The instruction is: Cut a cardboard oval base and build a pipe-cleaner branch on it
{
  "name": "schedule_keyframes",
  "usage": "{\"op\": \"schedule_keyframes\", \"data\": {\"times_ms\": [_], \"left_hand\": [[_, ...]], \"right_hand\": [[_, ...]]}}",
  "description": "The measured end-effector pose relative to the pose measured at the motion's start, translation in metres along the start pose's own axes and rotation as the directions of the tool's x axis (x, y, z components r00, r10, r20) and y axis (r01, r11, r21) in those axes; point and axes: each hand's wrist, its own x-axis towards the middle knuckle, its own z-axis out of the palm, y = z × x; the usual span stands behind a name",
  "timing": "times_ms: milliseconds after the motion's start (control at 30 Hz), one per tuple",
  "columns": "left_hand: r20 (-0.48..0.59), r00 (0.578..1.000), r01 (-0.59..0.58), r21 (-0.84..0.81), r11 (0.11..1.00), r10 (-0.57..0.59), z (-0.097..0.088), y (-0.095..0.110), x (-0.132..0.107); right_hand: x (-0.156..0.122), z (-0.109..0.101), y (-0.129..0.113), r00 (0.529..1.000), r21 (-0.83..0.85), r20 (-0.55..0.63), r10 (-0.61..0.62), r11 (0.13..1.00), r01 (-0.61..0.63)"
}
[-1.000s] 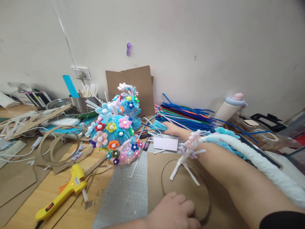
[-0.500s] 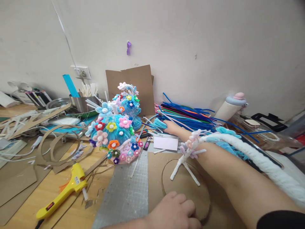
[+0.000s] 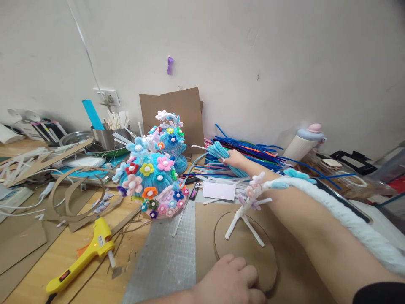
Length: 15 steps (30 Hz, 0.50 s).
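Observation:
My right hand (image 3: pixel 236 159) reaches far forward and is closed on a bundle of light blue pipe cleaners (image 3: pixel 218 150), lifted over the coloured pile. Low in the view, my left hand (image 3: pixel 230 280) rests with curled fingers on a cardboard oval (image 3: pixel 268 268); its fingertips and anything under them are hidden. The oval lies on a brown cardboard sheet (image 3: pixel 204 236). Between my arms stands a white wrapped branch (image 3: pixel 236 223) with small pink and lilac flowers, its long curved stem (image 3: pixel 329 198) passing over my right forearm.
Blue domes covered with colourful flowers (image 3: pixel 158 177) stand left of centre. A yellow glue gun (image 3: pixel 91 257) lies at the lower left, near cardboard rings (image 3: pixel 57 190). More pipe cleaners (image 3: pixel 259 154) lie by the wall. A white bottle (image 3: pixel 300 143) stands at the right.
My right hand has moved up and slightly right, raising the light blue pipe cleaners off the table. My left hand stays in place.

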Motion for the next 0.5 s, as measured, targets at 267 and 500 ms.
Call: {"op": "schedule_keyframes", "data": {"times_ms": [267,500], "left_hand": [[-0.016,1.000,0.007,0.010,1.000,-0.007,-0.001,0.000,0.000],[0.003,1.000,-0.004,0.027,1.000,0.004,-0.003,0.000,0.001]], "right_hand": [[-0.014,-0.045,-0.019,0.991,0.190,-0.126,0.045,0.982,-0.020],[-0.013,-0.081,-0.049,0.922,0.389,-0.374,0.100,0.919,0.058]]}}
